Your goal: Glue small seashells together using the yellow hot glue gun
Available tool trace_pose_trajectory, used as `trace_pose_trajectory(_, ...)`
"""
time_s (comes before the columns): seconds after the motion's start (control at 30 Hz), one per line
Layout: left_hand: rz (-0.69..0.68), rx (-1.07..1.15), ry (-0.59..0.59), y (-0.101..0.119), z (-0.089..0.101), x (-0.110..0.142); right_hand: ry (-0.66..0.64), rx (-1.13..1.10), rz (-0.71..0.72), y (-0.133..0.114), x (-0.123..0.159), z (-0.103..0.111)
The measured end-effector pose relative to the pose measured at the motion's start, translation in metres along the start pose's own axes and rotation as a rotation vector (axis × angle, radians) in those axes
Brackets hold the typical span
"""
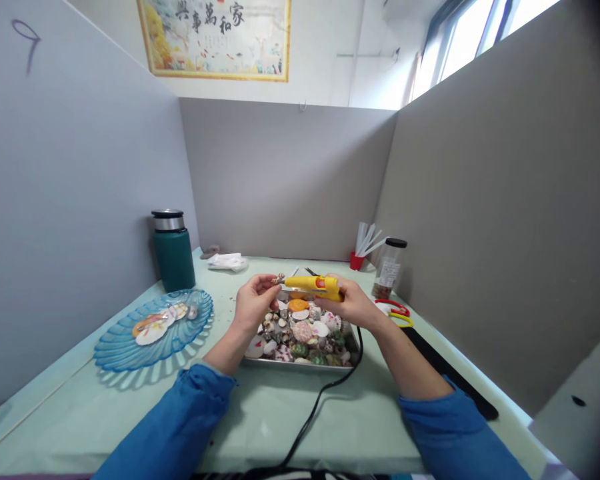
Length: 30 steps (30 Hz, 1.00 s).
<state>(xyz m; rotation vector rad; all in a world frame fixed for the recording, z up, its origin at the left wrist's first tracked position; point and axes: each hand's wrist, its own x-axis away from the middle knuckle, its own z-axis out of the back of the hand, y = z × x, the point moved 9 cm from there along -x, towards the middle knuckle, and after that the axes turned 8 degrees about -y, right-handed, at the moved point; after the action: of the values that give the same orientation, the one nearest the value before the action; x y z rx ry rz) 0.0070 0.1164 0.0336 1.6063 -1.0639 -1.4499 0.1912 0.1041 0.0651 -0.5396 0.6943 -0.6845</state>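
My right hand [353, 303] is wrapped round a yellow hot glue gun [310, 285], whose nozzle points left. Between the fingertips of my left hand [255, 300] is a small shell [279, 278], right at the nozzle tip; whether the two touch I cannot tell. Both hands are above a metal tray [300, 365] filled with shells of many kinds, among them an orange scallop shell [299, 305] and a white one [321, 329]. From the glue gun a black cord [320, 393] runs down over the tray's right side to the table's front edge.
On the left, a blue scalloped glass plate [115, 357] holds several shells, with a green bottle [174, 260] behind it. A red cup [357, 261] of glue sticks, a clear jar [389, 270], scissors [397, 311] and a black strip [450, 373] lie right. Grey partitions [290, 180] enclose the table.
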Motion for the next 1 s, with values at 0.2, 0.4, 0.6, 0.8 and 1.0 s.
trace_pose_trajectory(0.2, 0.011, 0.012, -0.001, 0.0001, 0.0002, 0.0003, 0.031, 0.022, 0.016, -0.0007, 0.0012, 0.0024)
trace_pose_trajectory(0.4, 0.022, 0.013, -0.014, 0.0007, -0.0016, 0.0012, 0.04, 0.04, 0.034, 0.0002, 0.0001, 0.0023)
trace_pose_trajectory(0.6, 0.024, 0.024, -0.013, 0.0005, -0.002, 0.0013, 0.038, 0.018, 0.042, -0.004, 0.0006, 0.0012)
trace_pose_trajectory(0.8, 0.022, 0.022, -0.006, 0.0006, -0.0007, 0.001, 0.036, 0.011, 0.068, -0.0043, 0.0007, 0.0007)
trace_pose_trajectory(1.0, 0.019, 0.011, -0.001, 0.0025, -0.0007, 0.0014, 0.041, 0.019, 0.099, -0.0032, 0.0002, 0.0011)
